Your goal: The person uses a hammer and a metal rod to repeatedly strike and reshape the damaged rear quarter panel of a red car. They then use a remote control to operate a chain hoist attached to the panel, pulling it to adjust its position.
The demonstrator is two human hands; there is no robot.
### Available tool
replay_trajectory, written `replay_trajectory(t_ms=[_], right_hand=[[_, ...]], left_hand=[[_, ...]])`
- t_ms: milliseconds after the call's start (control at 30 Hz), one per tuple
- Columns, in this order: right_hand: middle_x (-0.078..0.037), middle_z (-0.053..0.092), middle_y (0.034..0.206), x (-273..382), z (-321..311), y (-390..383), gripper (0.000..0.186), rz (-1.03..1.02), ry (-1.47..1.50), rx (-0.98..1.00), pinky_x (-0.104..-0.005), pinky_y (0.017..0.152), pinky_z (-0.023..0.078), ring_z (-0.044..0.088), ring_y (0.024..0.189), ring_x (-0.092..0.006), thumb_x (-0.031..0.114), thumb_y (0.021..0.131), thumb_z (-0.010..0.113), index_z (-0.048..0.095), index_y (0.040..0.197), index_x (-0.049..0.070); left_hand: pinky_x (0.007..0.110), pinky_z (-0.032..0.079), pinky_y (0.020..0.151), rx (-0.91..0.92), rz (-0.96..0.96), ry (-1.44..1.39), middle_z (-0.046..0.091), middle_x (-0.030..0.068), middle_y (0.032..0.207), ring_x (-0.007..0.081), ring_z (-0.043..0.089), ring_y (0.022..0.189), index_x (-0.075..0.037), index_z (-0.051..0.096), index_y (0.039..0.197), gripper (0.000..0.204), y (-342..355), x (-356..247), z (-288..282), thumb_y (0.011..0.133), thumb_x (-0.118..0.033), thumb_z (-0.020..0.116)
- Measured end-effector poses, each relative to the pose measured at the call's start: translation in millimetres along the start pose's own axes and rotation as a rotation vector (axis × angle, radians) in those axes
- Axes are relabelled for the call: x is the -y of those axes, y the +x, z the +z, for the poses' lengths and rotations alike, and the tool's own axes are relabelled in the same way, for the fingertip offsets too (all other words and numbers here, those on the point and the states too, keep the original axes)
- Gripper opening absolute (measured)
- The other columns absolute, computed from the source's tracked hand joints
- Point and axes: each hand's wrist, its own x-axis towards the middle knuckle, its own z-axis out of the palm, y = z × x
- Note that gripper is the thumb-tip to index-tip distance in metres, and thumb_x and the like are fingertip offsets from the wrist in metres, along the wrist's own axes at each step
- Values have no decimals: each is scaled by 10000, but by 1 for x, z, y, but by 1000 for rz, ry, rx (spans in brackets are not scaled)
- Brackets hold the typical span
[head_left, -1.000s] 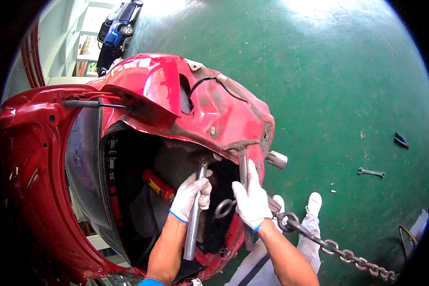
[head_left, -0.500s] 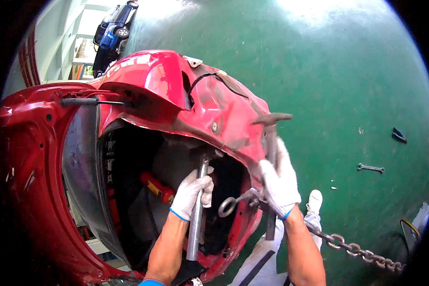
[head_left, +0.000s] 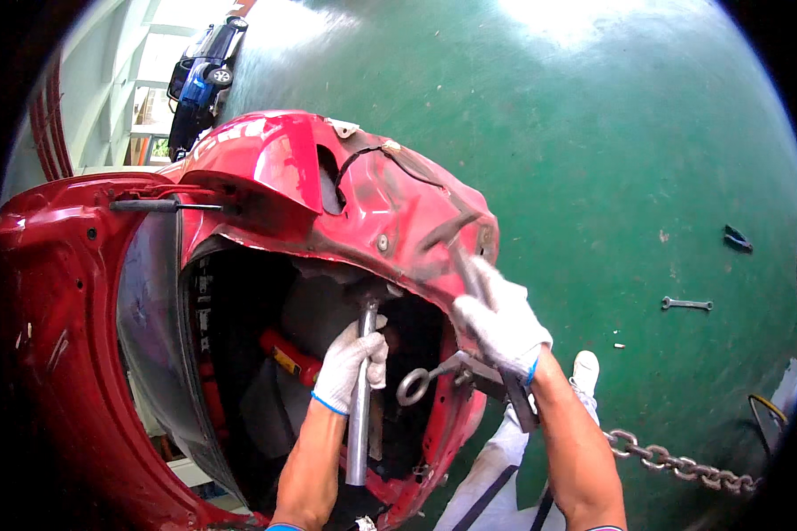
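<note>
While my left grip (head_left: 354, 361) is closed round a pale metal bar (head_left: 358, 434), whose top end sits in shadow just inside the far edge of the car's opening, my right grip (head_left: 505, 326) is wrapped about the shaft of a hammer (head_left: 520, 409). Its head is lost in blur near the right-hand corner of the red car body (head_left: 407, 217), so I cannot tell whether it touches the metal. I take the step in hand to be striking the creased skin with the bar braced behind it. To do that well, I would seat the bar's end firmly against the inner face, opposite each blow, and keep the left fingers below the opening's rim. I would favour short, square taps over heavy ones, working inward from the crease's ends, since hard hits could stretch the sheet. The clamp (head_left: 483, 376) on the opening's right edge sits beside the hammer shaft, and a chain (head_left: 682, 462) lies beyond the right forearm, so I would keep the shaft's butt and that wrist clear of both.
</note>
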Motion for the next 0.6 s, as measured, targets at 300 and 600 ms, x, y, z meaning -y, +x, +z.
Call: replay_trajectory(t_ms=[300,600], right_hand=[[-303,441,1534,-13,12,-12,758,41,119,-27,-410,1184,352,450,1429,-411,330,964,611,313,1555,-41],[-268,545,1425,6,9,-70,767,243,188,88,-401,1048,461,588,1241,-369,324,953,616,290,1575,16]], left_hand=[[273,426,451,16,0,-31,555,49,773,125,509,503,-35,464,1394,456,4,5,-2,987,-165,624],[290,492,605,6,30,-96,634,70,931,140,579,683,8,464,1397,530,14,15,-4,931,-128,678]])
